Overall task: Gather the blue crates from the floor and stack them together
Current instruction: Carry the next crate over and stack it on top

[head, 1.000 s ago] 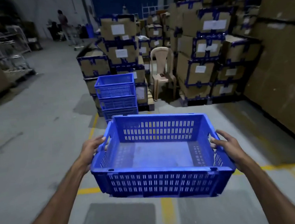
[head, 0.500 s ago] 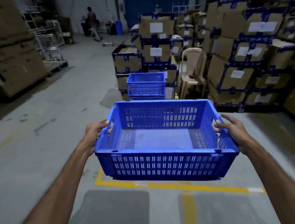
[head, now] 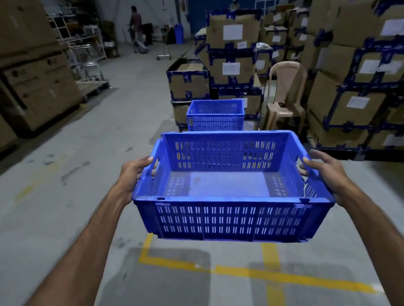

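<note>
Carried crate: an empty blue slotted plastic crate [head: 226, 187] is held in the air at about waist height, above the grey concrete floor [head: 55, 214] with its yellow painted lines [head: 267, 272].
Long axis: it runs left to right across the body, between the two hands.
Left hand [head: 134, 174]: grips the left short end, fingers curled over the rim by the handle slot.
Right hand [head: 327, 173]: holds the right short end, thumb over the rim, fingers round the outside wall.
Target stack: a stack of matching blue crates [head: 216, 116] stands on the floor straight ahead, its lower part hidden behind the carried crate's far wall, well apart.
Key relation: the stack lies directly forward of the grip, about equally near both hands; my guess is a forward carry, then a level set-down on top.
Surroundings: taped cardboard boxes [head: 233, 52] behind the stack, a beige plastic chair [head: 286, 94] to its right.
</note>
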Tool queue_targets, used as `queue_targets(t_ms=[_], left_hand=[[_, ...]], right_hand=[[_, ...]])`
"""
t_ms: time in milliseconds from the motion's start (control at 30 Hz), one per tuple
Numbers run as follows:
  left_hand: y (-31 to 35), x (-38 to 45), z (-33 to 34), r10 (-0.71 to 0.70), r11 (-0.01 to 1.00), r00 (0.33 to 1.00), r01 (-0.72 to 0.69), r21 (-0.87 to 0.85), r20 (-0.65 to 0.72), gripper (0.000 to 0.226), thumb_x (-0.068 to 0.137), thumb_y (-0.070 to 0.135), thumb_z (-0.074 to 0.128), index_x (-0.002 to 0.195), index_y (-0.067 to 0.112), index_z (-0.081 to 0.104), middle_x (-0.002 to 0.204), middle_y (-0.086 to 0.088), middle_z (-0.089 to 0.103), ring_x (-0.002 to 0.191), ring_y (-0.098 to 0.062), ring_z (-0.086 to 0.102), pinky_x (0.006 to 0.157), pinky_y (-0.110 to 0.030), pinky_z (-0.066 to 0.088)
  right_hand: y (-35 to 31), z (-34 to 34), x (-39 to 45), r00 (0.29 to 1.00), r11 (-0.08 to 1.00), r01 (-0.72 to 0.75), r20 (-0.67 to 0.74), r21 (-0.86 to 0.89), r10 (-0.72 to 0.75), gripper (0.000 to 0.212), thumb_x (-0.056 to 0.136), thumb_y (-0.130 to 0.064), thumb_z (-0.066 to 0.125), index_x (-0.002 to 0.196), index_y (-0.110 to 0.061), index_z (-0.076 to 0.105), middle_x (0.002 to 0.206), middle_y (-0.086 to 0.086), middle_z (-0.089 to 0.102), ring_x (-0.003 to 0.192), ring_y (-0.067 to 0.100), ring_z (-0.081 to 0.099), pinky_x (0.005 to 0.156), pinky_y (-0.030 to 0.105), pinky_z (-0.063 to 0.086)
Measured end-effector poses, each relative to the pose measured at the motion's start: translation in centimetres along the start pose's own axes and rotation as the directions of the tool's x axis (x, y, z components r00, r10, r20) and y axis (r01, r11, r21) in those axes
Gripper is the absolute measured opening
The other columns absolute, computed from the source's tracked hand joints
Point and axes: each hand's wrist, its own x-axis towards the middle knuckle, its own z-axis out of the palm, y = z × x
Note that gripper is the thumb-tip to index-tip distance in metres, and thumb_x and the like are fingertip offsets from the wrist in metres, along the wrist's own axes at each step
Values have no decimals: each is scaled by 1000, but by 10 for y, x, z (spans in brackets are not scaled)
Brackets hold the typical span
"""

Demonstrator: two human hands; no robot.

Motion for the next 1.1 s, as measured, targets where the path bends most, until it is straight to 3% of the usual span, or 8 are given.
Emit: queue_targets(t_ms=[67,300,467,633,767,900,1033,1100], left_hand=[[6,26,10,-4,1000,1000,4,-8,-10,32,93,27,69,118,8,71,105,-13,74,79,-23,71,78,-39,58],[28,116,37,-22,1000,998,22,-10,-60,48,89,31,73,131,8,66,108,-11,73,80,-23,72,76,-39,58],[44,174,47,-16,999,997,13,-32,-76,67,75,36,78,135,10,65,120,-16,72,87,-26,72,86,-45,58],[63,245,58,-18,1000,997,17,-21,-72,64,75,37,78,132,9,67,112,-11,74,86,-25,73,87,-46,58],[77,317,65,-32,999,998,31,-17,-48,67,69,40,78,129,11,69,112,-10,75,92,-27,72,96,-52,55],[88,402,63,-70,997,998,70,-16,8,71,60,45,86,122,11,73,111,-14,76,93,-31,72,96,-55,55],[112,487,61,-81,997,996,80,21,42,70,60,46,86,120,11,75,121,-19,74,96,-32,69,100,-57,52],[122,527,62,-83,996,995,81,33,57,75,57,48,89,121,13,76,123,-18,74,99,-34,70,101,-60,51]], right_hand=[[-3,6,33,1000,1000,-2,5,6,2,60,96,-18,72,150,-21,47,112,15,72,98,33,71,82,55,59],[-30,34,144,998,1000,-21,52,8,21,60,97,-19,71,151,-23,45,101,12,73,89,29,70,72,45,60],[-50,59,207,998,1000,-6,66,16,5,59,97,-17,70,150,-22,45,99,12,72,93,32,67,89,58,56],[-65,88,273,998,999,-23,61,32,21,53,98,-14,69,145,-22,48,101,12,71,95,34,64,79,48,58],[-71,115,332,1000,1000,-4,27,7,4,59,98,-14,69,151,-19,45,110,18,71,96,34,66,89,57,56],[-81,146,390,1000,1000,-15,-6,7,15,59,97,-16,69,151,-21,46,104,14,73,91,34,69,80,51,60],[-98,182,444,999,998,-30,-43,61,32,59,97,-10,68,151,-18,46,97,18,72,79,30,61,52,34,58],[-104,198,471,998,998,-21,-58,66,25,59,97,-11,68,152,-18,46,98,18,73,78,29,61,52,34,58]])
